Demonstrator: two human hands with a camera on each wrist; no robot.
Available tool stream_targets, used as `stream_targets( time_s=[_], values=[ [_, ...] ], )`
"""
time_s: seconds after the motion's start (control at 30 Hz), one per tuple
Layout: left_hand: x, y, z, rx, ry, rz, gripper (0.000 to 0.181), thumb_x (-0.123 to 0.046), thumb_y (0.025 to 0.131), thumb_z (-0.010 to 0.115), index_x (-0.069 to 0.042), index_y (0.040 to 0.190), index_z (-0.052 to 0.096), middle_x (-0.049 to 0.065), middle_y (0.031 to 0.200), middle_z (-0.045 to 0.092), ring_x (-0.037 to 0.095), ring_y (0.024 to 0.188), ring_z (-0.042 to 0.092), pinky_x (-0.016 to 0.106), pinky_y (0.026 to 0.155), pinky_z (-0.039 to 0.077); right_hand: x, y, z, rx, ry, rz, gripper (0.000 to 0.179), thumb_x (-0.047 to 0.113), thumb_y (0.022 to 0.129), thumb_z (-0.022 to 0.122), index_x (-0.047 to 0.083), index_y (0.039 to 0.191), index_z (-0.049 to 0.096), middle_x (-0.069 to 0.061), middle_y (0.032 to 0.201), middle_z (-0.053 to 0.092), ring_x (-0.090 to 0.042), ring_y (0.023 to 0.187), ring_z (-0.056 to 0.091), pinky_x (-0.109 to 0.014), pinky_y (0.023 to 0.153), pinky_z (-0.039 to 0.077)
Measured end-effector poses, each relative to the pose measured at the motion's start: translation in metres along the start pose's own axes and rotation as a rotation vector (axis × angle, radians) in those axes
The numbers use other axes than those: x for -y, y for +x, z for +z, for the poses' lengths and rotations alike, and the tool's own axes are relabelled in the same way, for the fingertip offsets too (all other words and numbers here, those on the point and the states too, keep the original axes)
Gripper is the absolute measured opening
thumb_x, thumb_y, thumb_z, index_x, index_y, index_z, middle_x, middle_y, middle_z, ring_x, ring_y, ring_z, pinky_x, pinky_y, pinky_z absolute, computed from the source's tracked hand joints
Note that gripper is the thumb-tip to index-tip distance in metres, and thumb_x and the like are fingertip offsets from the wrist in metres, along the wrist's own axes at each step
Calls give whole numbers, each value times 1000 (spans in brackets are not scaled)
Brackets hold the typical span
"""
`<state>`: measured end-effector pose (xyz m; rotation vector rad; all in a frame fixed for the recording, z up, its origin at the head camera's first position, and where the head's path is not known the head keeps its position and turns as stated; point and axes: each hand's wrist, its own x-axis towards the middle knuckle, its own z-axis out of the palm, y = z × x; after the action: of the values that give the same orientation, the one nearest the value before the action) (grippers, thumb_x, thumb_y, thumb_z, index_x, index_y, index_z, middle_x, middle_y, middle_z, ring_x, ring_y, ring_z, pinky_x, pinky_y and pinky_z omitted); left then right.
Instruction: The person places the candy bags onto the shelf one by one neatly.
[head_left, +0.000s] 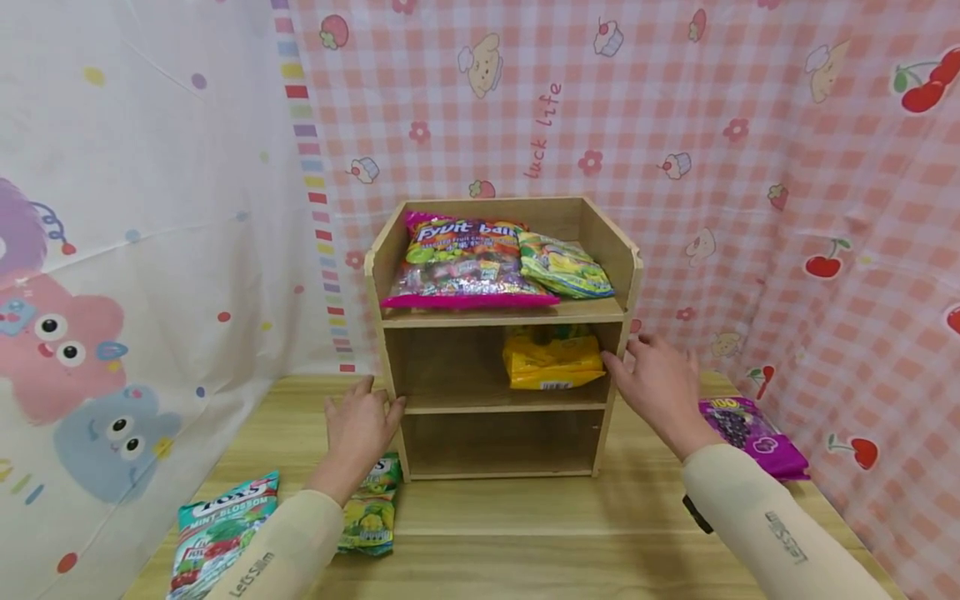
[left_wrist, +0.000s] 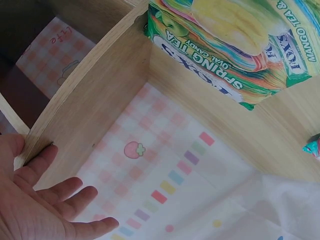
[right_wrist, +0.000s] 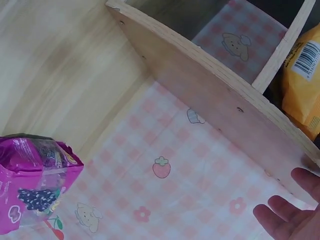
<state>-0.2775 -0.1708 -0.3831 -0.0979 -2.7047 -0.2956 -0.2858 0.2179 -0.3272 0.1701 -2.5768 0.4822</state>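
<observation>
A small wooden shelf [head_left: 495, 410] with three levels stands on the table. My left hand [head_left: 362, 429] is at its left side, thumb at the front edge and index finger against the outer face; the other fingers are spread. At the right side my right hand [head_left: 660, 387] has its thumb by the front edge and its loose fingers along the outer face. On the top level lie a pink Fyuit ball candy bag [head_left: 465, 258] and a yellow-green candy bag [head_left: 566, 267]. A yellow bag [head_left: 553, 360] sits on the middle level, towards the right.
A green Fox's spring tea candy bag [left_wrist: 220, 50] lies left of the shelf's front, partly behind my left arm. Further left is a Fox's mint blossom bag [head_left: 225, 521]. A purple grape candy bag [head_left: 753, 437] lies at the right. Patterned cloth [head_left: 450, 100] hangs behind.
</observation>
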Motion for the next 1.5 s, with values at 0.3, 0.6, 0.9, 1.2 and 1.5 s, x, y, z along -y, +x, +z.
stream_targets(
  time_s=[0.3,0.6,0.9,1.2,1.5],
  values=[
    [-1,0,-1,4,5,1,43,-38,102,54,0,109,74,25,140,52,45,128,49,77,102,23,1,1,6,-44,-18,3,42,36,97,62,-1,114,68,-25,137,54,-47,119,53,-77,105,11],
    [-1,0,-2,22,16,-1,43,-38,102,54,-1,111,74,25,141,51,45,127,49,76,102,23,3,1,11,-90,34,2,39,31,94,66,-4,111,69,-27,136,54,-46,122,52,-75,104,17],
    [-2,-1,-2,9,9,2,43,-37,102,54,0,109,74,26,140,52,46,126,50,76,102,25,4,0,12,-77,186,55,40,27,96,63,-6,119,67,-24,138,53,-42,124,49,-67,98,27],
    [-3,-1,-4,14,6,3,42,-36,102,54,1,109,73,26,141,51,46,127,49,76,102,24,3,0,10,-79,216,76,40,28,97,62,-4,120,67,-24,140,52,-43,126,48,-66,100,26],
    [-1,0,-2,26,-7,-16,43,-37,102,54,0,111,72,26,142,50,45,129,47,76,104,22,1,-5,17,-134,232,57,37,26,96,64,-6,114,70,-26,138,53,-46,122,50,-66,99,28]
  ],
)
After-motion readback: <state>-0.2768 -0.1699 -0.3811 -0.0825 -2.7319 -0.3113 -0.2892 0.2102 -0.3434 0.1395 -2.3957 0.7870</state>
